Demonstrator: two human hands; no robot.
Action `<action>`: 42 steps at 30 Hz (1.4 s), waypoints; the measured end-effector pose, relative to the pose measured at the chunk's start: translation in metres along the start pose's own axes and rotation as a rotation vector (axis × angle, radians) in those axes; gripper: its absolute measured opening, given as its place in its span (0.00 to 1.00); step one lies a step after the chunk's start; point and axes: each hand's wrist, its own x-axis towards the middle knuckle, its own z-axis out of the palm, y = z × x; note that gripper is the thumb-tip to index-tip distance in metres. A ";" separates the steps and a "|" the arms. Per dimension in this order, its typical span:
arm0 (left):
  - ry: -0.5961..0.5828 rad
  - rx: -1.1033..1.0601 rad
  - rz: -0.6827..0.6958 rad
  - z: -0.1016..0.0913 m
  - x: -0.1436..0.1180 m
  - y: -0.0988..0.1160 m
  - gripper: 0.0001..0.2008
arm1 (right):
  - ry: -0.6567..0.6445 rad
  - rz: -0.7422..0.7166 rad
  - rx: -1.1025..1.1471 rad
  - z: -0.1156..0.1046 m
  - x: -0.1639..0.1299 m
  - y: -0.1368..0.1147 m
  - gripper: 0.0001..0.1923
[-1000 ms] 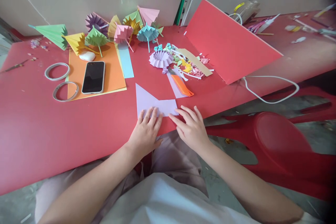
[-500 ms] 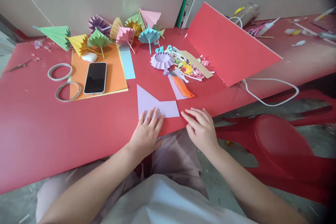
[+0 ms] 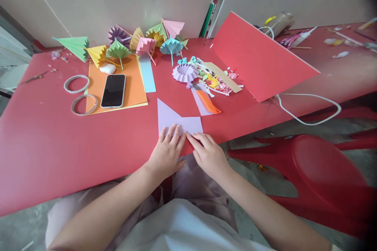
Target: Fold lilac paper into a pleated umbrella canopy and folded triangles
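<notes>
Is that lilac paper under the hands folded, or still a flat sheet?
Folded. The lilac paper shows a triangular flap beside a narrow band, not a plain rectangle; left hand and right hand press its near edge.

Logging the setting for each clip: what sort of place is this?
Probably a paper-craft workspace: folded paper umbrellas stand along a red table, paper scraps lie heaped, and both hands press a lilac paper sheet.

phone (image 3: 113, 90): on orange sheet (image 3: 135, 86), table's far left
tape rings (image 3: 80, 94): left of sheet
paper umbrellas (image 3: 132, 43): far edge
comb (image 3: 207, 102): centre
</notes>
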 end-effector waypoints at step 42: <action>0.045 0.069 -0.145 -0.014 -0.036 -0.041 0.39 | 0.095 0.048 -0.063 0.004 -0.024 0.037 0.18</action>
